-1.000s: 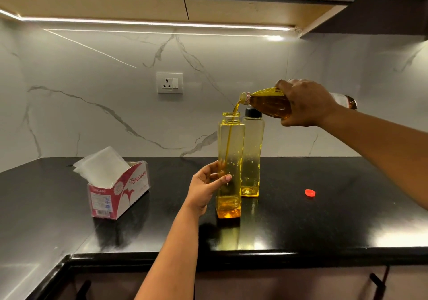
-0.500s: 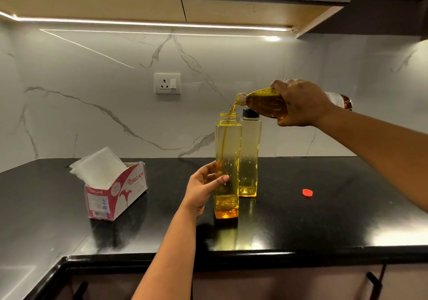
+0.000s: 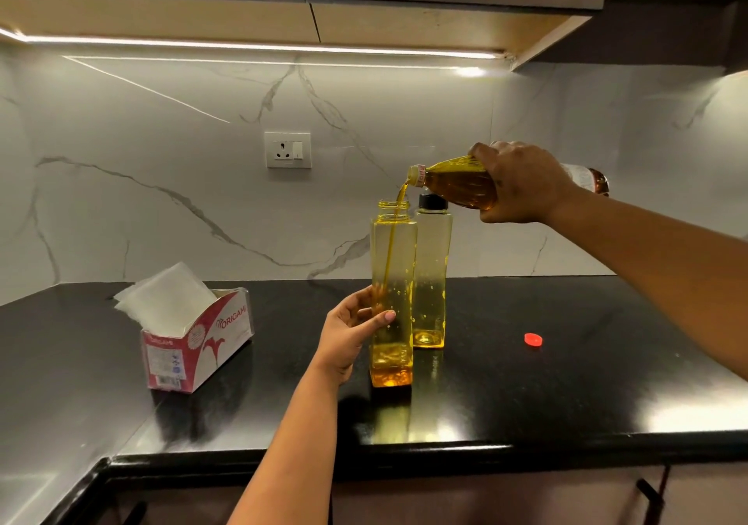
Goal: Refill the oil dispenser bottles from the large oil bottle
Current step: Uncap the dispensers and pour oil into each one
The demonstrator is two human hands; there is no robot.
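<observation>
Oil bottle (image 3: 457,184) tilted in right hand (image 3: 522,184) grip, pouring into uncapped dispenser (image 3: 392,281), left hand (image 3: 348,334) gripping dispenser

I am standing at the countertop (image 3: 566,383), which is running along the backsplash wall (image 3: 162,200). Near its middle, the open dispenser bottle (image 3: 392,281) is standing upright, and my left hand (image 3: 348,334) is wrapping around its left side, low down. The capped dispenser bottle (image 3: 432,273) is standing just behind it and slightly to the right, seemingly touching it (the overlap is hiding the gap). My right hand (image 3: 522,182) is holding the large oil bottle (image 3: 457,182) tipped sideways above both, its mouth over the open neck. The loose cap (image 3: 533,339) is lying on the counter to the right, well apart. The tissue box (image 3: 202,342) is sitting far left. The wall socket (image 3: 287,150) is sitting on the wall above, between box and bottles.
</observation>
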